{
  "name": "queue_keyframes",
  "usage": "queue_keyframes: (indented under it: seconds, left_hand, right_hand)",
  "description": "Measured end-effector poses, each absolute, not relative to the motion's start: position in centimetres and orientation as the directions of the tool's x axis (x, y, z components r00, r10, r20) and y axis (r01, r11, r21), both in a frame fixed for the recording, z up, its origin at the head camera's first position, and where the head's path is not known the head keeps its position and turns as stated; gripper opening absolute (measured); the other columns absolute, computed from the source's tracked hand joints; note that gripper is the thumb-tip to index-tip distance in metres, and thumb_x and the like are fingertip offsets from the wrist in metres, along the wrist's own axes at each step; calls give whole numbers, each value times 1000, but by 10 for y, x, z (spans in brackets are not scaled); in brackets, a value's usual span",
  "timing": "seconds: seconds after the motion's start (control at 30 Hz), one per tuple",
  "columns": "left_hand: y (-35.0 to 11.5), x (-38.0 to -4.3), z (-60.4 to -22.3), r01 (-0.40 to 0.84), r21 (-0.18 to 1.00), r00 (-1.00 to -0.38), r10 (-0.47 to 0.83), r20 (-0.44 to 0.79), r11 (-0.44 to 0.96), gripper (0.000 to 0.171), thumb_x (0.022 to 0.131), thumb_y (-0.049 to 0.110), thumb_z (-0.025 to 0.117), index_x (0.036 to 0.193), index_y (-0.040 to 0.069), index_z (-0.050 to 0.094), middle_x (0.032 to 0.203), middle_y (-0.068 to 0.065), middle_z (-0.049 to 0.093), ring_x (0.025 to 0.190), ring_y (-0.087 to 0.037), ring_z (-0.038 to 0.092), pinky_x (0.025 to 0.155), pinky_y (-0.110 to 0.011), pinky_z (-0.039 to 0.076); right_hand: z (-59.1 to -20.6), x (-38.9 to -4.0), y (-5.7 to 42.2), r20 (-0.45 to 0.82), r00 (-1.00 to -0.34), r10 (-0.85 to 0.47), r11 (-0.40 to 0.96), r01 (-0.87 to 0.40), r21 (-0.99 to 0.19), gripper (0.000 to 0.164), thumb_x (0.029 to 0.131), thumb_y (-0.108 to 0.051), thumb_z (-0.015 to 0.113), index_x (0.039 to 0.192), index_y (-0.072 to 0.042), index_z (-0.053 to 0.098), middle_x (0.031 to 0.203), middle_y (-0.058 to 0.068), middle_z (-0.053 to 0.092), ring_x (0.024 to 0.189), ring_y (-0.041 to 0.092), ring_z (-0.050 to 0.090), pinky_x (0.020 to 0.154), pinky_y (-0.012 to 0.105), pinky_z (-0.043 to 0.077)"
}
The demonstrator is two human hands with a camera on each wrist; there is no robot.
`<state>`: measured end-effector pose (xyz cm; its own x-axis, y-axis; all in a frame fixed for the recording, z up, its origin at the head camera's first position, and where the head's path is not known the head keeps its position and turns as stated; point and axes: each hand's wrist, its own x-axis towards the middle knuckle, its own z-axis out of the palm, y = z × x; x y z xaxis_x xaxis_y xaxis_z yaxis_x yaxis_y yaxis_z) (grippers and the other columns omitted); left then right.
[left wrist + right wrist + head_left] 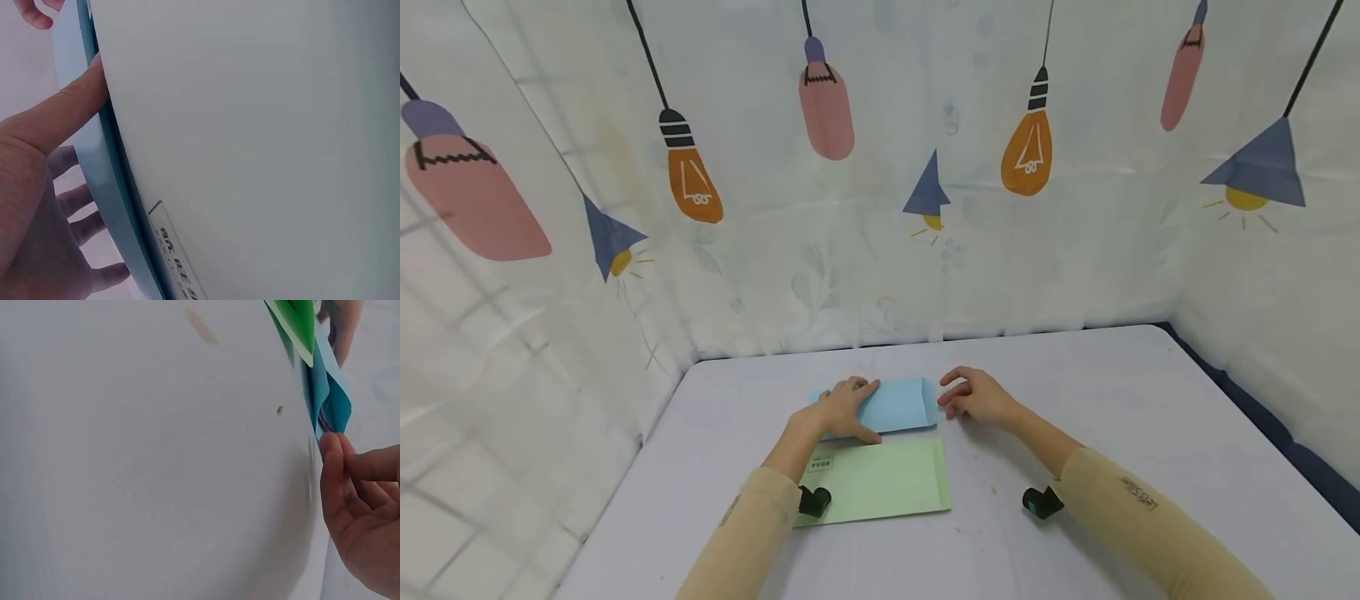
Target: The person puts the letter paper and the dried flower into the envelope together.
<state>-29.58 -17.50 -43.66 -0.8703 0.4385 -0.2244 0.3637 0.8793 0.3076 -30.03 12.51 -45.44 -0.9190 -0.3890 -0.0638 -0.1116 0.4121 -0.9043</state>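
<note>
A light blue envelope [898,406] lies across the table, its mouth to the right. My left hand [847,410] spans and grips it, thumb at the near edge and fingers toward the far edge; the left wrist view shows the thumb [75,94] against that edge. In the right wrist view the blue mouth [337,403] gapes, with a thin dark reddish thing [324,420] inside it. My right hand [981,398] is at that mouth, fingertips and thumb together, seeming to pinch the thin thing's end. Nearer me lies a pale green envelope [880,483] with a printed box.
The white table [1075,383] meets a curtain [865,275] printed with lamps and bulbs at the back. Dark cloth [1262,417] borders the right edge. The green envelope's right end also stands apart in the right wrist view, with something dark inside.
</note>
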Motion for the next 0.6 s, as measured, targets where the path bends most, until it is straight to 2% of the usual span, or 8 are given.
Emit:
queue_keyframes:
  seconds: [0.27,0.6]
  left_hand:
    - [-180,-296,-438,359,331,-870,441,-219,873,106,82,52,84,164,17,28,163,-14,25,149,-38,24,114,-68,20]
    - [-189,-297,-441,343,394,-884,435,-170,852,106,79,51,87,163,18,32,164,-17,24,150,-40,23,113,-70,18]
  right_hand:
    - [-449,-298,155,-35,-886,-462,392,-168,-904,24,99,8,55,122,8,60,104,18,72,87,29,69,72,40,56]
    - [-442,-294,193,-25,-888,-458,433,-199,-879,21,101,2,57,120,8,62,105,19,71,88,30,68,73,38,57]
